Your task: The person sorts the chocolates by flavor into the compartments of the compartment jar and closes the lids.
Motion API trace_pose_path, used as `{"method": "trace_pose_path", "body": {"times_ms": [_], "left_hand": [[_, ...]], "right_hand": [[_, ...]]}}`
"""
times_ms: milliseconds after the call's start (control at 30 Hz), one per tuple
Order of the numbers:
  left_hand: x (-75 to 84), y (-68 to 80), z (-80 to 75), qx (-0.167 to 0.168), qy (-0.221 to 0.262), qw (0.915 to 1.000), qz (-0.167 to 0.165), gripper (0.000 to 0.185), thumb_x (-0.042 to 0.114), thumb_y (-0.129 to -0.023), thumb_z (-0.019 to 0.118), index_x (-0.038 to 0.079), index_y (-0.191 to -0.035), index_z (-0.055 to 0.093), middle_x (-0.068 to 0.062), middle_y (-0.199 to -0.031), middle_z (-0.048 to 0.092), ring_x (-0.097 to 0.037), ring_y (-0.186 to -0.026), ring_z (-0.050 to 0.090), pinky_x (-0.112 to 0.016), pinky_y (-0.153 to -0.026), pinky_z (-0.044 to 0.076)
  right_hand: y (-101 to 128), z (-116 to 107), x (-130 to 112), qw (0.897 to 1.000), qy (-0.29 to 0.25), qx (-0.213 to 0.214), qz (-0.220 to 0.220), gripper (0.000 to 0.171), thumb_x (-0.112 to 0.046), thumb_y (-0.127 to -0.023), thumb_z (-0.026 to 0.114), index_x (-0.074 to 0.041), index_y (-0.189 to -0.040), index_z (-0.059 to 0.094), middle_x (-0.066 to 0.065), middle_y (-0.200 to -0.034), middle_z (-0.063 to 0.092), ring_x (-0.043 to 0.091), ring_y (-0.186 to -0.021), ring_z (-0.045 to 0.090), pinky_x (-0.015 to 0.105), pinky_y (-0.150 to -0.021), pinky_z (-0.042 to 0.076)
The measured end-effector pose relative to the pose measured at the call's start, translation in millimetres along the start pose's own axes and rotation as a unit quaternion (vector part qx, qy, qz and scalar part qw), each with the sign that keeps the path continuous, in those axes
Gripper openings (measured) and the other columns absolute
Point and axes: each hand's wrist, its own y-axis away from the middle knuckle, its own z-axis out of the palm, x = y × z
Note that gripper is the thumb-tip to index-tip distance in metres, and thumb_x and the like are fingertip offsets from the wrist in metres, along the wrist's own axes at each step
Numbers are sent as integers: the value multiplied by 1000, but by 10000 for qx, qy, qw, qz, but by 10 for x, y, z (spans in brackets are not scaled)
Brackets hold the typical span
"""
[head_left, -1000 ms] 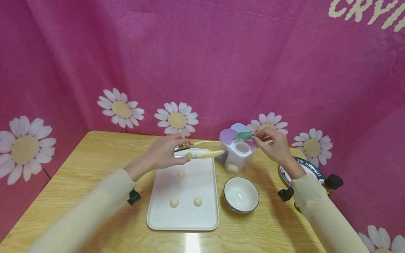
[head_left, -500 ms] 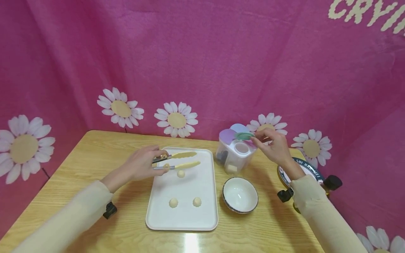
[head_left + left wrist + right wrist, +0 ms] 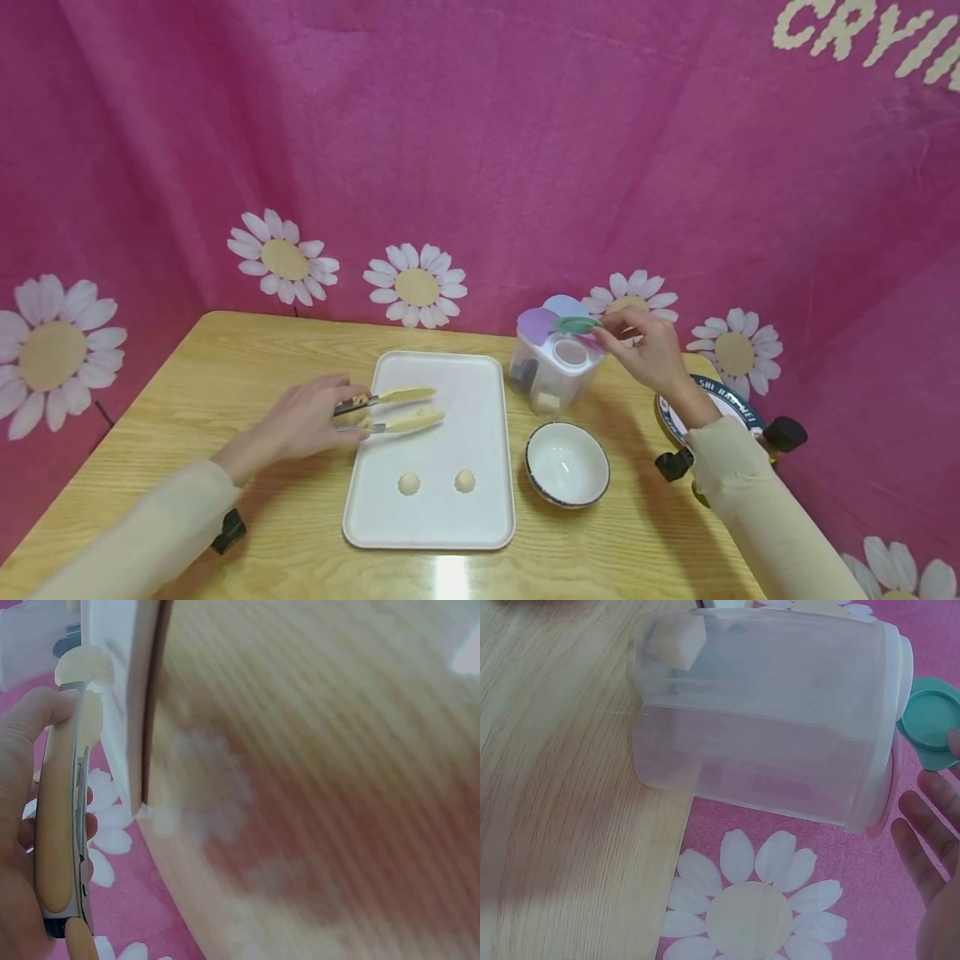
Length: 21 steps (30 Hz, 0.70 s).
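Note:
My left hand (image 3: 303, 421) grips a pair of tongs (image 3: 58, 825) with cream tips, low over the left part of the white tray (image 3: 442, 533). One small pale ridged ball is largely hidden at the tongs' tips; whether they squeeze it cannot be told. Two similar pale balls, a left one (image 3: 408, 483) and a right one (image 3: 464, 481), lie nearer the tray's front. With thumb and fingers my right hand (image 3: 647, 342) pinches the raised green flap lid (image 3: 934, 720) of a clear plastic container (image 3: 772, 727). Through its wall shows a pale block (image 3: 681, 643).
A white bowl (image 3: 567, 465) with a dark rim stands right of the tray, in front of the container. Partly behind the right forearm is a round dark-rimmed item (image 3: 726, 396) with lettering. Pink cloth with daisies (image 3: 416, 287) hangs behind the wooden table (image 3: 247, 350).
My left hand has drawn the tongs from beside the container leftward and down to the ball farthest back on the tray. The right hand stays at the green lid.

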Motion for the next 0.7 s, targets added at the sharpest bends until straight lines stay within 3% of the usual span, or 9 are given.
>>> {"method": "trace_pose_path", "body": {"times_ms": [267,367,500,700], "left_hand": [[-38,42,82,-145,-57,9998,-124,60,42,-84,86,13,-134,73,-28,-137,66,-43,-121,67,-62,-97,56],[-40,48,91,-147,14,9998,-107,58,41,-83,86,14,-132,73,-17,-119,71,-30,-101,69,-48,-82,59],[-44,50,91,-147,64,9999,-63,56,40,-83,86,15,-131,74,-1,-94,60,-13,-78,50,-28,-64,40],[-41,70,102,-89,46,9999,47,53,38,-84,86,16,-130,74,3,-91,56,-10,-76,46,-24,-63,36]], "right_hand": [[-1,-3,-1,9999,11,-45,104,16,-3,-85,85,-3,-98,77,10,-92,77,-7,-81,62,11,-72,55],[-1,-2,-5,10000,12,-17,61,16,-2,-84,85,-2,-98,77,11,-91,77,-7,-80,62,10,-72,54],[-3,0,-7,10000,38,33,-33,16,-1,-84,85,-2,-97,77,11,-88,77,-3,-78,65,10,-72,55],[0,0,2,9999,83,57,-56,15,0,-84,85,-2,-97,78,10,-88,77,5,-77,68,14,-71,57]]}}
